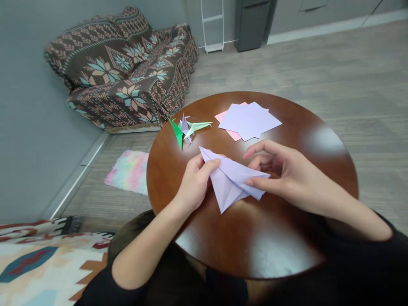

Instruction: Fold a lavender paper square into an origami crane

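Here your left hand (196, 178) pinches the lilac paper (234, 175), fingers mostly hidden behind; whether your right hand (280, 168) grips, I can't tell

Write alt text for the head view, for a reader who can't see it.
A person's left hand grips a partly folded lilac paper above a round brown table, the right hand at the paper's other end. Three folded paper figures and stacked sheets sit beyond, with a pattern-covered sofa behind.
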{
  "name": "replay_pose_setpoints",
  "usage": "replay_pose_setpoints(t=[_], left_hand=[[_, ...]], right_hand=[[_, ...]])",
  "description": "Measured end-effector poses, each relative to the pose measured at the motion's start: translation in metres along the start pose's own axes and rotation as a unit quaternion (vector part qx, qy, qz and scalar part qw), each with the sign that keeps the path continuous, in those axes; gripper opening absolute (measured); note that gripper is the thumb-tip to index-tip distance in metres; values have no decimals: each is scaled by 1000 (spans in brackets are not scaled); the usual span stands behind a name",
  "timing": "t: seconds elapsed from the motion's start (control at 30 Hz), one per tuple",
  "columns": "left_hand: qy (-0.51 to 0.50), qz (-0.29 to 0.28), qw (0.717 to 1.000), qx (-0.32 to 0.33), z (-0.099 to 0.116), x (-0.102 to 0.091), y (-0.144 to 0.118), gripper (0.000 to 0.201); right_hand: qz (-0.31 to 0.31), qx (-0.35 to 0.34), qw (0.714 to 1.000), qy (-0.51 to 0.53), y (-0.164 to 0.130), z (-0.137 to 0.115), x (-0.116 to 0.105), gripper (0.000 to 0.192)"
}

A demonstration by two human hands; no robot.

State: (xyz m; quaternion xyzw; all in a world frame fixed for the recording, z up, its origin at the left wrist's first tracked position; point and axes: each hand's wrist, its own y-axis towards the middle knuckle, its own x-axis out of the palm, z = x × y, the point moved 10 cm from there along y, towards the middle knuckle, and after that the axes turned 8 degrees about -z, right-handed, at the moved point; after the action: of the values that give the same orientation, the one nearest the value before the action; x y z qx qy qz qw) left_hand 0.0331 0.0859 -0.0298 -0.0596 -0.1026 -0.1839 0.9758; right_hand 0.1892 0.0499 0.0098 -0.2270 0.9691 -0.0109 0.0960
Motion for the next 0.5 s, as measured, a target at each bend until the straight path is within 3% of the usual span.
replay_pose_setpoints(t=[0.13, 0.27, 0.4, 0.5], left_hand=[[-100, -38, 994, -15, -3, 12, -2, 30], [-95, -60, 993, -21, -5, 14, -2, 55], [-92, -73, 993, -23, -3, 15, -3, 54], [-76, -50, 996, -20, 0, 13, -5, 44]], right_hand=[[31, -21, 999, 25, 0, -2, -8, 24], [52, -23, 998, 30, -1, -2, -14, 19], [109, -36, 993, -14, -5, -8, -26, 11], [140, -48, 988, -32, -8, -13, -34, 8]])
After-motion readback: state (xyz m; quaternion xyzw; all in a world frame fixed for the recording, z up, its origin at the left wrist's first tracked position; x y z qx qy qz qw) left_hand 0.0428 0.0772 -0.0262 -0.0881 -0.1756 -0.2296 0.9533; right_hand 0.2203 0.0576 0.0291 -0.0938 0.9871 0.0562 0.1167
